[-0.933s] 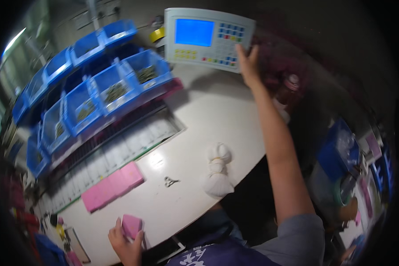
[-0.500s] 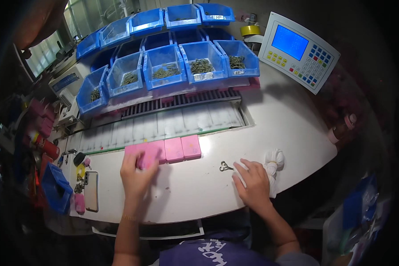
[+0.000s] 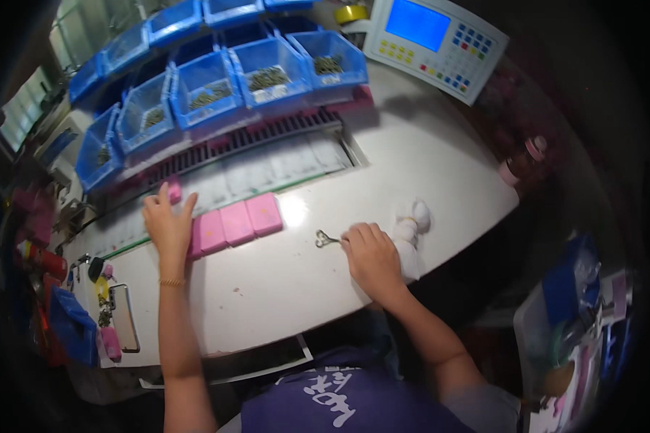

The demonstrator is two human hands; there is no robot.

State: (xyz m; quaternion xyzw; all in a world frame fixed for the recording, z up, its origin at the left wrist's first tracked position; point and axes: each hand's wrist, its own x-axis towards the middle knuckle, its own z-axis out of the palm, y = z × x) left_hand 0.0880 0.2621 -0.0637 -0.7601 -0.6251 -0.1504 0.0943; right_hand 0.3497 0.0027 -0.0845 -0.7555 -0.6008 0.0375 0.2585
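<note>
My left hand (image 3: 168, 220) reaches over the strip set into the table, thumb and fingers apart. A small pink block (image 3: 172, 189) shows between its fingertips; a firm hold on it cannot be made out. Just to the right, pink rectangular blocks (image 3: 237, 222) stand side by side in a row. My right hand (image 3: 372, 260) is curled on the white table, its fingertips closed over the pointed end of small scissors (image 3: 324, 239). The looped handles stick out to the left. Beside that hand lies a tied white cloth bundle (image 3: 407, 234).
Blue bins (image 3: 206, 86) with small metal pieces rise behind the strip. A keypad with a screen (image 3: 440, 43) stands at the back right, a pink-capped bottle (image 3: 520, 162) at the right edge. A phone (image 3: 123, 317) lies at the left, near a blue bin (image 3: 72, 328).
My left hand has moved from the row of pink blocks to the far left, over the strip. The right hand has curled and closed in on the scissors. The whole view has shifted.
</note>
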